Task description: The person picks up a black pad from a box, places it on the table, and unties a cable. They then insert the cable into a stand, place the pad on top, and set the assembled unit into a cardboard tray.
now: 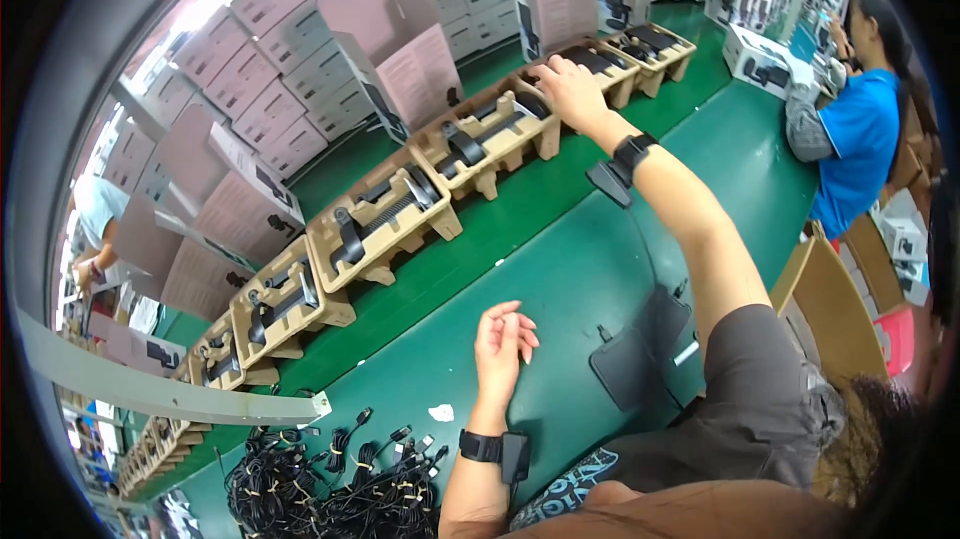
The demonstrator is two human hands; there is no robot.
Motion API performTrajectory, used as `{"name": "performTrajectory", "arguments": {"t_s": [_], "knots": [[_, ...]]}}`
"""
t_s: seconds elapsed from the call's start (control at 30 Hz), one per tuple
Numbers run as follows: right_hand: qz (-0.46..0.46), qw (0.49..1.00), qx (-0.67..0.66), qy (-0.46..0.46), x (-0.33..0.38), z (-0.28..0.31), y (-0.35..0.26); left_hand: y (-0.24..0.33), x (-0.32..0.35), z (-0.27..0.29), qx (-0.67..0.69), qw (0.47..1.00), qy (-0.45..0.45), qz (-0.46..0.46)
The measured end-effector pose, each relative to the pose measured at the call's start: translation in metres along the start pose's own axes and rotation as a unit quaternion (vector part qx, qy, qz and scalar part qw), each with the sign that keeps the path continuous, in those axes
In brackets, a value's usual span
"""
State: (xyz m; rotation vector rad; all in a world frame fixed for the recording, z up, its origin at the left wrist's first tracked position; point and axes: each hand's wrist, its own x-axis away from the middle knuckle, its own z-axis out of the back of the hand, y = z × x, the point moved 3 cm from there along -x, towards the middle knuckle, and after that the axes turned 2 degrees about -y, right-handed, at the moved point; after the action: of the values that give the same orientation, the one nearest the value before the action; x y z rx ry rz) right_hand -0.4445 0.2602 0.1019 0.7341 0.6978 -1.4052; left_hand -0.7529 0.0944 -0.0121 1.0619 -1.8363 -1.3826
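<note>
My right hand (575, 94) reaches out to the row of moulded pulp trays, fingers bent down at the far edge where two trays meet. Whatever its fingertips grip is too small to make out. Just left of it lies a tan pulp tray (487, 182) holding black parts, among them a curved black piece (463, 144). Another such tray (385, 257) follows, with a black curved piece and a ribbed bar. My left hand (505, 341) hovers over the green table (560, 269), palm turned up, fingers loosely curled and apart, holding nothing. Black straps with small boxes circle both wrists.
Bundled black cables (335, 479) pile up at the lower left, near a metal bar (170, 384). Open printed cartons (390, 59) stand behind the trays, before stacked boxes (290, 89). A flat black device (630, 364) lies on the table. A co-worker in blue (862, 139) works at right.
</note>
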Motion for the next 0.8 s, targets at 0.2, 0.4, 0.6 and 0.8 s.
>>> {"name": "performTrajectory", "arguments": {"t_s": [0.2, 0.4, 0.6, 0.8], "knots": [[0.119, 0.911, -0.149, -0.365, 0.077, 0.114, -0.062, 0.006, 0.005, 0.004, -0.013, 1.000, -0.006, -0.007], [0.222, 0.780, -0.029, -0.584, 0.176, 0.183, -0.096, 0.004, 0.008, 0.013, -0.027, 0.999, -0.008, -0.018], [0.242, 0.798, 0.008, -0.552, 0.210, 0.193, -0.097, 0.005, 0.011, 0.012, -0.041, 0.999, -0.008, -0.020], [0.253, 0.774, -0.085, -0.575, 0.198, 0.194, -0.105, 0.004, 0.017, 0.020, -0.052, 0.998, -0.010, -0.031]]}}
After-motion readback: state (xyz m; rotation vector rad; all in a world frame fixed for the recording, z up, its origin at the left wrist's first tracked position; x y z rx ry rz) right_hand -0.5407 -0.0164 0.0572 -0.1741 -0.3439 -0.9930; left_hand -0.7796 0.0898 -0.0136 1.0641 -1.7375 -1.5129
